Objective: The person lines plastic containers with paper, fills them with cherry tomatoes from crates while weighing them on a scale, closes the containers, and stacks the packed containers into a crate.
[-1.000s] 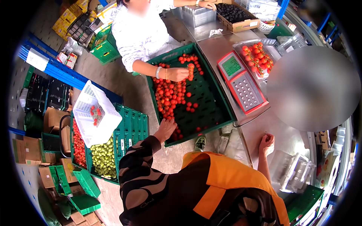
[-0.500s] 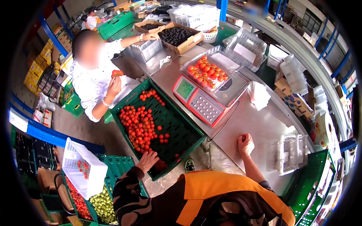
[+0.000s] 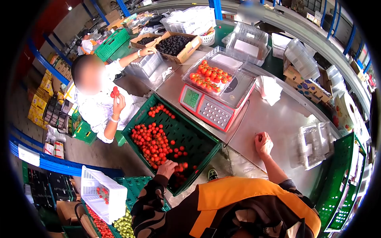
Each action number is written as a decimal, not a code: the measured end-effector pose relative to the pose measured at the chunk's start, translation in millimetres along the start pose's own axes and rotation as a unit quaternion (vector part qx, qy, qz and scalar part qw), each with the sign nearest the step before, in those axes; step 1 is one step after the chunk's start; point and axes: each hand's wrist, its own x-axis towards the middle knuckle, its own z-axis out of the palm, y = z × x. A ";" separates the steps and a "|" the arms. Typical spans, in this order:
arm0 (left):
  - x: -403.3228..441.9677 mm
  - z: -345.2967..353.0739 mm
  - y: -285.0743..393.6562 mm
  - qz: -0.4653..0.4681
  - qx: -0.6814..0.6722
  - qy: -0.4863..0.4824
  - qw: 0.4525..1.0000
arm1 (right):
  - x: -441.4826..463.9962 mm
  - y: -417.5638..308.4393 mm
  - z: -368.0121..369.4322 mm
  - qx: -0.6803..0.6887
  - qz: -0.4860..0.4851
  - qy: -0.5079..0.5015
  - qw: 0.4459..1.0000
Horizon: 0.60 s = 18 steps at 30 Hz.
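Reaching into the crate (image 3: 198, 135), the left hand (image 3: 167, 169) is at the near edge of the tomatoes (image 3: 151, 141), whether gripping any I cannot tell; the right hand (image 3: 263, 145), fingers curled closed, is over the bench (image 3: 252, 121)

Left hand (image 3: 166, 168): can't see whether it grips the tomatoes (image 3: 181, 166) | right hand (image 3: 263, 145): palm hidden from me | left of that, scale readout (image 3: 191, 97) unreadably small | lower-left of left hand, green fruit (image 3: 124, 225) cut off
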 end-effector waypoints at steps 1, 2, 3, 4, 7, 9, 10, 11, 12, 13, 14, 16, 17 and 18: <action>13.7 -6.8 6.4 -0.025 -0.072 0.095 0.993 | 0.1 0.1 0.0 0.006 0.010 -0.006 1.000; 27.5 -10.9 12.7 -0.069 -0.086 0.159 0.981 | 0.6 -0.7 -1.0 0.004 0.007 0.001 1.000; 37.2 -5.1 5.3 -0.101 -0.109 0.222 0.964 | 0.9 -2.3 -2.7 0.003 0.004 0.005 1.000; 51.0 -15.5 11.0 -0.212 -0.272 0.214 0.914 | 0.0 -3.9 -3.6 0.003 0.003 0.006 1.000; 81.3 -38.5 -2.7 -0.192 -0.470 0.280 0.815 | -1.5 -4.4 -4.5 0.004 -0.004 0.010 1.000; 103.9 -86.9 35.8 -0.174 -0.615 0.305 0.707 | -0.4 -5.4 -4.6 0.011 0.009 0.002 1.000; 109.7 -96.3 36.2 -0.143 -0.648 0.303 0.684 | 0.4 -4.5 -4.3 0.017 0.013 -0.002 1.000; 113.7 -108.2 39.2 -0.127 -0.672 0.285 0.672 | 0.7 -3.6 -3.7 0.014 0.014 -0.004 1.000; 117.8 -119.7 43.9 -0.110 -0.696 0.265 0.659 | 0.9 -3.3 -3.4 0.012 0.018 -0.006 1.000; 122.4 -128.2 49.4 -0.093 -0.710 0.260 0.648 | 1.2 -4.2 -4.5 0.014 0.020 -0.009 1.000; 126.9 -134.7 55.8 -0.077 -0.725 0.254 0.635 | 1.2 -4.9 -5.2 0.015 0.022 -0.012 1.000; 135.2 -145.7 66.4 -0.050 -0.746 0.234 0.621 | 1.1 -4.7 -5.3 0.010 0.010 -0.009 1.000; 140.6 -150.4 71.5 -0.039 -0.751 0.221 0.621 | 0.9 -3.1 -5.7 0.006 0.005 -0.006 1.000; 146.1 -153.0 75.1 -0.027 -0.756 0.207 0.620 | 0.7 -0.8 -5.2 0.009 0.002 -0.005 1.000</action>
